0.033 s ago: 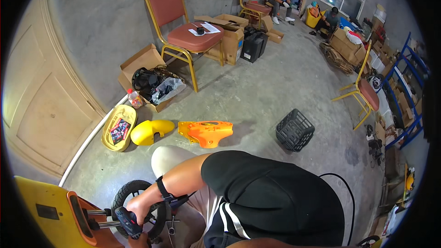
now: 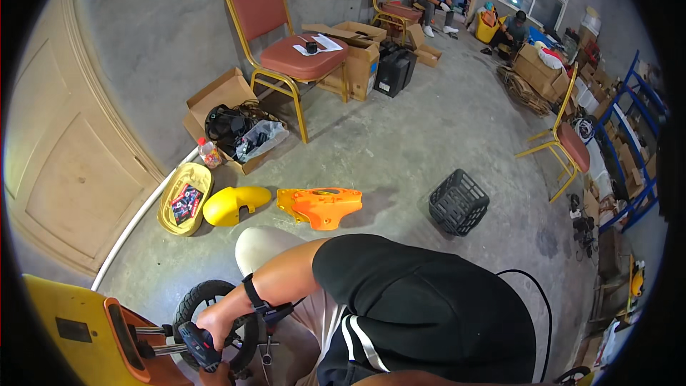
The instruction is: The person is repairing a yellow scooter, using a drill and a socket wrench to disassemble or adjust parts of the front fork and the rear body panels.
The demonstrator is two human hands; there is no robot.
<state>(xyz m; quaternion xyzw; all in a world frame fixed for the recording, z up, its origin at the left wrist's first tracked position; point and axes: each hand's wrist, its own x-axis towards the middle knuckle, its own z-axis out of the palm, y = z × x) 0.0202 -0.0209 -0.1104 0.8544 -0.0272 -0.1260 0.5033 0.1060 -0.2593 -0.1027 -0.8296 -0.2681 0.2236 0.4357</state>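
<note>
At the lower left, my right hand [image 2: 216,323] is closed around a black power drill [image 2: 198,347], held against a small wheel with a black tire [image 2: 187,309]. A dark strap [image 2: 255,297] circles my right forearm, which reaches across from the right. My left hand [image 2: 214,375] is cut off by the lower edge. Its visible fingers look bent close to the drill's lower end, and what they hold is hidden. Two silver fork tubes [image 2: 170,349] run from the wheel into a yellow and orange vehicle body [image 2: 68,307]. A metal tool-like piece [image 2: 267,356] lies beside the wheel.
Beyond my knee lie an orange plastic panel [image 2: 325,211], a yellow fender [image 2: 230,207] and a yellow tub [image 2: 166,218]. A black crate [image 2: 459,204] stands on the floor further right. Chairs [image 2: 304,61], cardboard boxes and blue shelving [image 2: 607,111] line the room; two people sit far off.
</note>
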